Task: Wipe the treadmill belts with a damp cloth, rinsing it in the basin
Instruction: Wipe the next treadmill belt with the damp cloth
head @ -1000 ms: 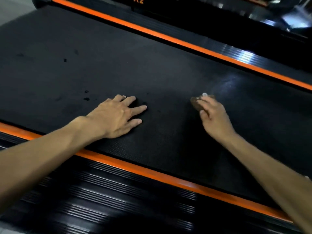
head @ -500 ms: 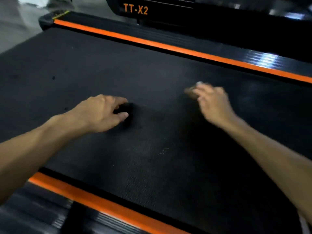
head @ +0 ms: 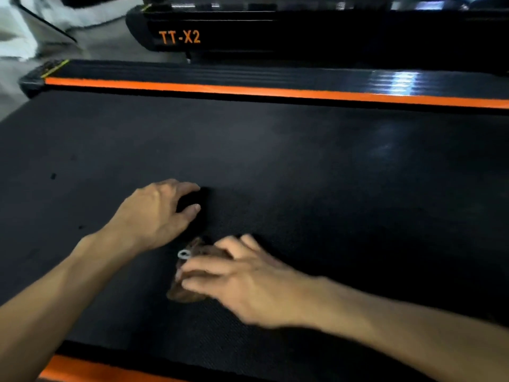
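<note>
Left hand (head: 157, 213) curled, right hand (head: 242, 279) flat

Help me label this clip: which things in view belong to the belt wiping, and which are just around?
Job:
- brown cloth under right hand
- treadmill belt
- left hand, resting on the belt

Just around:
- second treadmill marked TT-X2
- floor

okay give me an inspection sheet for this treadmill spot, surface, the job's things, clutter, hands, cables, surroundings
Surface: black treadmill belt, textured, with a faint sheen at the right and a few small dark specks at the left.
Job's things: brown cloth on the belt; basin not in view.
Clutter: nothing seen.
Hands: right hand presses the cloth under straight fingers; left hand rests on the belt, fingers bent.
Cables: nothing seen.
Surroundings: orange side rail; second treadmill marked TT-X2 behind.
</note>
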`<act>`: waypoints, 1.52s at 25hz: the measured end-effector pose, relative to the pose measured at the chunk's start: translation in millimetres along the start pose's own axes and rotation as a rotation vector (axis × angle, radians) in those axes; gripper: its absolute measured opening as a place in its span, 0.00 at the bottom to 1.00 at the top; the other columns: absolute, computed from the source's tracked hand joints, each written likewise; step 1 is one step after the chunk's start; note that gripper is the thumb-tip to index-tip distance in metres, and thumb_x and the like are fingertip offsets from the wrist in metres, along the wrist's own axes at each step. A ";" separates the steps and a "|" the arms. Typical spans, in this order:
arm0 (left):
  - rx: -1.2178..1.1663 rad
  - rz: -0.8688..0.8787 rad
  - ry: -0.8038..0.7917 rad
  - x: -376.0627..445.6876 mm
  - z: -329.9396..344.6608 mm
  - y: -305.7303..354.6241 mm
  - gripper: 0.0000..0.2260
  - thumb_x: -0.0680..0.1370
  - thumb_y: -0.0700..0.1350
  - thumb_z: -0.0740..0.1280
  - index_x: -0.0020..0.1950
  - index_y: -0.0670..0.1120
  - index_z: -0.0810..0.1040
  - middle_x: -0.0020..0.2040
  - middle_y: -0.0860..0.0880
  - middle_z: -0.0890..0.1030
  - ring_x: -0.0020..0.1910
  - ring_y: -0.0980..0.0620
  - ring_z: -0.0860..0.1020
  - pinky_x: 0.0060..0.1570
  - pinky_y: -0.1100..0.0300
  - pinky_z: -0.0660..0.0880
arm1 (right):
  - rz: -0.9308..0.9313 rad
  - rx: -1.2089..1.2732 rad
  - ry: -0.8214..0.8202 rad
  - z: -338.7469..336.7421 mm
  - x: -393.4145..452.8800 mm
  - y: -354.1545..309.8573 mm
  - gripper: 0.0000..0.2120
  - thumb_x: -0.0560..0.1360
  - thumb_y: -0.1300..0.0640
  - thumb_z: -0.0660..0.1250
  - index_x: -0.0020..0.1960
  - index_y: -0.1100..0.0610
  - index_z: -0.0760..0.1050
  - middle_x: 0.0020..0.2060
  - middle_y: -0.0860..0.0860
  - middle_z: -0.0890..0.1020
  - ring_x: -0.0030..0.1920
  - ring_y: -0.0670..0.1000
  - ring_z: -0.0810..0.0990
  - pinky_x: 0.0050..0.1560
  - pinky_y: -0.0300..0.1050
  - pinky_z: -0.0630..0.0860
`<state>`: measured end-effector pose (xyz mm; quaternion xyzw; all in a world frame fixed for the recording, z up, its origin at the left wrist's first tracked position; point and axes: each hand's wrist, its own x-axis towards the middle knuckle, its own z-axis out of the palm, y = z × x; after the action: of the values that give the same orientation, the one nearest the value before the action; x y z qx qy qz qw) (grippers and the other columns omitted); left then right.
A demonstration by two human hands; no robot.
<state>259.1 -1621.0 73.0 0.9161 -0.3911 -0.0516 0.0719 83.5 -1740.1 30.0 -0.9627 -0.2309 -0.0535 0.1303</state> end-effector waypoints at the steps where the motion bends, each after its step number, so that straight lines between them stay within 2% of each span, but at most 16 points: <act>1: -0.004 0.018 -0.007 -4.4 1.7 -2.0 0.20 0.79 0.53 0.63 0.71 0.54 0.71 0.69 0.51 0.73 0.66 0.47 0.73 0.61 0.52 0.71 | -0.016 -0.109 0.039 -4.8 1.3 24.2 0.22 0.76 0.55 0.67 0.69 0.45 0.72 0.71 0.44 0.69 0.57 0.59 0.73 0.50 0.54 0.69; 4: -0.015 0.058 -0.087 -20.0 5.6 -14.4 0.21 0.80 0.54 0.62 0.73 0.57 0.68 0.75 0.58 0.64 0.72 0.52 0.66 0.68 0.52 0.66 | 0.450 -0.421 0.132 -34.1 1.0 149.3 0.20 0.80 0.54 0.60 0.70 0.43 0.69 0.73 0.45 0.68 0.56 0.60 0.74 0.52 0.52 0.70; 7: -0.132 0.107 -0.183 -31.3 5.7 -26.8 0.23 0.80 0.56 0.61 0.75 0.60 0.62 0.76 0.63 0.56 0.75 0.59 0.58 0.72 0.58 0.58 | 1.016 -0.286 0.223 -67.5 -26.6 225.7 0.17 0.82 0.53 0.56 0.69 0.48 0.70 0.72 0.48 0.67 0.61 0.62 0.69 0.61 0.54 0.66; 9: -0.193 0.110 -0.258 -33.3 0.1 -32.9 0.24 0.80 0.56 0.62 0.76 0.60 0.61 0.76 0.64 0.54 0.73 0.62 0.57 0.70 0.63 0.56 | 0.956 -0.298 0.192 -59.3 -9.2 210.5 0.18 0.81 0.53 0.57 0.70 0.51 0.69 0.73 0.50 0.65 0.61 0.64 0.67 0.61 0.57 0.65; 12: -0.199 0.092 -0.236 -19.5 -1.8 -33.4 0.25 0.80 0.57 0.62 0.76 0.57 0.63 0.77 0.56 0.60 0.72 0.54 0.64 0.69 0.60 0.62 | 0.572 -0.276 0.149 -25.2 27.9 130.3 0.20 0.80 0.54 0.59 0.71 0.47 0.69 0.74 0.49 0.66 0.61 0.64 0.70 0.57 0.56 0.68; 15: -0.123 0.037 -0.114 -13.4 11.5 -31.4 0.30 0.76 0.64 0.57 0.76 0.55 0.62 0.78 0.49 0.60 0.77 0.51 0.58 0.75 0.54 0.57 | 0.157 -0.090 0.098 0.3 27.9 47.8 0.18 0.79 0.54 0.61 0.69 0.48 0.73 0.72 0.47 0.70 0.60 0.60 0.72 0.55 0.56 0.70; 18: -0.092 0.024 -0.142 -16.7 23.6 -30.5 0.26 0.80 0.60 0.57 0.78 0.59 0.57 0.80 0.52 0.52 0.79 0.52 0.50 0.77 0.56 0.49 | 0.026 -0.160 0.073 -4.4 24.8 81.5 0.19 0.80 0.53 0.54 0.69 0.47 0.72 0.72 0.48 0.71 0.58 0.60 0.75 0.54 0.55 0.71; 20: -0.099 0.041 -0.187 -20.2 20.9 -34.5 0.26 0.80 0.60 0.56 0.77 0.63 0.54 0.80 0.56 0.48 0.78 0.56 0.46 0.77 0.55 0.49 | 0.227 -0.302 0.170 -18.6 27.9 155.8 0.19 0.79 0.53 0.53 0.68 0.46 0.71 0.71 0.50 0.72 0.55 0.63 0.77 0.52 0.59 0.74; 23: -0.078 0.066 -0.234 -20.0 17.5 -37.7 0.27 0.78 0.66 0.52 0.76 0.65 0.49 0.79 0.57 0.43 0.78 0.57 0.42 0.77 0.56 0.46 | 0.826 -0.341 0.283 -51.7 16.3 253.5 0.17 0.80 0.56 0.57 0.67 0.51 0.74 0.69 0.53 0.72 0.57 0.66 0.73 0.58 0.58 0.70; 26: -0.008 0.105 -0.232 -20.2 14.3 -37.2 0.39 0.63 0.79 0.34 0.73 0.69 0.44 0.77 0.59 0.40 0.78 0.56 0.42 0.77 0.54 0.48 | 1.147 -0.254 0.324 -48.5 50.6 240.8 0.19 0.77 0.57 0.61 0.68 0.56 0.71 0.67 0.57 0.70 0.59 0.65 0.70 0.61 0.55 0.69; 28: 0.048 0.116 -0.219 -20.3 13.3 -39.7 0.42 0.60 0.77 0.27 0.73 0.70 0.42 0.76 0.60 0.37 0.77 0.57 0.41 0.75 0.54 0.48 | 0.835 -0.248 0.296 -23.5 76.8 202.2 0.21 0.77 0.59 0.61 0.70 0.53 0.70 0.70 0.55 0.69 0.58 0.64 0.70 0.61 0.57 0.70; 30: 0.052 0.125 -0.210 -20.4 12.9 -42.0 0.39 0.63 0.76 0.30 0.74 0.70 0.43 0.76 0.61 0.37 0.78 0.56 0.41 0.74 0.53 0.51 | 0.337 -0.153 0.132 -11.8 78.1 168.5 0.20 0.79 0.58 0.60 0.70 0.50 0.71 0.72 0.50 0.69 0.59 0.61 0.69 0.63 0.57 0.68; 32: 0.063 0.142 -0.206 -21.6 14.2 -44.8 0.35 0.65 0.75 0.32 0.72 0.73 0.42 0.76 0.61 0.36 0.78 0.56 0.40 0.74 0.53 0.52 | 0.121 -0.144 0.050 -27.5 75.6 179.9 0.20 0.81 0.59 0.59 0.72 0.51 0.71 0.74 0.48 0.68 0.64 0.55 0.67 0.65 0.53 0.62; 34: 0.054 0.152 -0.218 -22.7 13.0 -44.6 0.32 0.65 0.75 0.33 0.70 0.75 0.41 0.75 0.63 0.34 0.77 0.58 0.38 0.74 0.55 0.50 | 0.299 -0.335 0.081 -38.7 76.0 225.9 0.20 0.81 0.58 0.57 0.71 0.51 0.71 0.73 0.51 0.69 0.63 0.58 0.69 0.63 0.56 0.67; 36: 0.031 0.155 -0.218 -25.3 12.8 -44.0 0.32 0.64 0.76 0.34 0.69 0.75 0.42 0.75 0.63 0.35 0.76 0.59 0.36 0.72 0.58 0.47 | 0.798 -0.402 0.147 -51.5 73.6 274.9 0.18 0.80 0.56 0.58 0.69 0.52 0.72 0.69 0.54 0.71 0.61 0.62 0.70 0.60 0.57 0.69; 38: 0.035 0.167 -0.207 -25.2 14.3 -43.8 0.32 0.64 0.76 0.34 0.69 0.75 0.42 0.75 0.63 0.35 0.77 0.58 0.37 0.72 0.58 0.46 | 1.251 -0.211 0.314 -59.9 88.9 288.6 0.16 0.78 0.53 0.61 0.64 0.54 0.74 0.65 0.57 0.72 0.61 0.62 0.68 0.59 0.53 0.68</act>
<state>270.6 -1574.0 52.4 0.8713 -0.4720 -0.1327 0.0191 292.2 -1966.4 36.8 -0.9038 0.4012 -0.1298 0.0738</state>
